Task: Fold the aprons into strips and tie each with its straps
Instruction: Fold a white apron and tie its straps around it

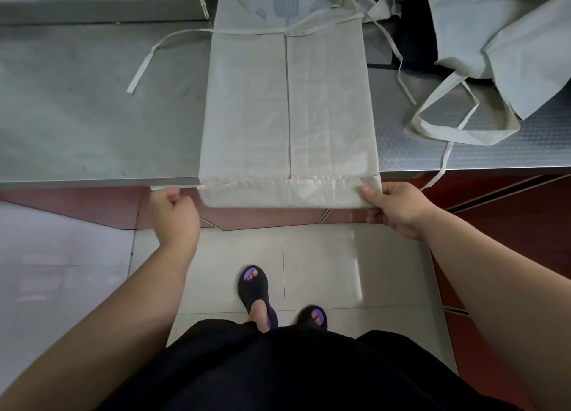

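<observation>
**Item:** cream cloth apron [324, 101], laid lengthwise on the grey steel worktop [92, 107]. Its two long sides are folded in to meet along a centre line. The near end hangs over the worktop's front edge. The far end, with a pale blue utensil print [285, 7], lies toward the back.

**Left hand** [176, 215]: fingers curled tight, pinching the thin cream strap [216, 185] that runs along the near hem. The hand is just left of the apron's corner.

**Right hand** [398, 209]: thumb on top, fingers beneath, gripping the near right corner of the apron.

**Second strap** [145, 61]: loose on the worktop to the left, trailing from the far end.

**Also present:** a heap of unfolded cream aprons [509, 39] at the right of the worktop. One looped strap [448, 126] from it spills toward the front edge.

**Step in hand, by my reading:** the folding stage. The panel looks wider than a strip, and tying has not begun.

**Next move, as I judge it:** one more lengthwise fold along the centre line, with the edges kept matched. The pinched strap needs drawing clear so it stays outside the fold, free for wrapping later. The cloth looks thin and limp, and the overhanging end may drag the panel askew unless both corners move together.
</observation>
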`<state>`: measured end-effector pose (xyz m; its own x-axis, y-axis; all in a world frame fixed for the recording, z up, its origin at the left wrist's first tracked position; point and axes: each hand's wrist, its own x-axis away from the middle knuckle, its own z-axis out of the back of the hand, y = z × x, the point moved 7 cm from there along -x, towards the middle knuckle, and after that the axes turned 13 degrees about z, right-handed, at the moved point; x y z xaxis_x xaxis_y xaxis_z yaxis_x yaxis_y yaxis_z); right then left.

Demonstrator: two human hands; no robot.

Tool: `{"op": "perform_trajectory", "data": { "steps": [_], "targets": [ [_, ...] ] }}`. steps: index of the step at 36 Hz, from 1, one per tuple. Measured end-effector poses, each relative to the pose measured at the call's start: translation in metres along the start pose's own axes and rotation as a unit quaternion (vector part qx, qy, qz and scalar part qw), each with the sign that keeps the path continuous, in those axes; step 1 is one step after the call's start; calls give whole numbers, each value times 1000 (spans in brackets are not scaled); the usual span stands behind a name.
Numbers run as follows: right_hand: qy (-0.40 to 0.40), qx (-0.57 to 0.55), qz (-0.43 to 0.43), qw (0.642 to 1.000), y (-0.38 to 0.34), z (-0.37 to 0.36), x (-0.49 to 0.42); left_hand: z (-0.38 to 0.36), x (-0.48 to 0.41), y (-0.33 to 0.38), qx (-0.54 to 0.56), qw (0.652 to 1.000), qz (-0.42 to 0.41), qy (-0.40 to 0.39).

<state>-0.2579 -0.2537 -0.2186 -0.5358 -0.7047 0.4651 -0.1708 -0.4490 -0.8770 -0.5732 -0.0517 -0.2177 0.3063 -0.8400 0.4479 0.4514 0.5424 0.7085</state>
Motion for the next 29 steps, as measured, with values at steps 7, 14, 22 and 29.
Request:
{"op": "perform_trajectory", "data": {
  "steps": [7, 14, 22, 29],
  "targets": [
    [-2, 0, 2, 1000, -1, -2, -1, -40, -4, -21, 23, 963, 103, -247],
    [21, 38, 11, 999, -4, 6, 2, -46, -5, -9, 6, 956, 69, -284],
    [84, 157, 54, 983, -21, 15, 5, -33, 3, 12, 4, 979, 18, -205],
    [65, 139, 62, 986, -33, 14, 2, -21, 11, 41, -57, 980, -62, -181]
  ]
}}
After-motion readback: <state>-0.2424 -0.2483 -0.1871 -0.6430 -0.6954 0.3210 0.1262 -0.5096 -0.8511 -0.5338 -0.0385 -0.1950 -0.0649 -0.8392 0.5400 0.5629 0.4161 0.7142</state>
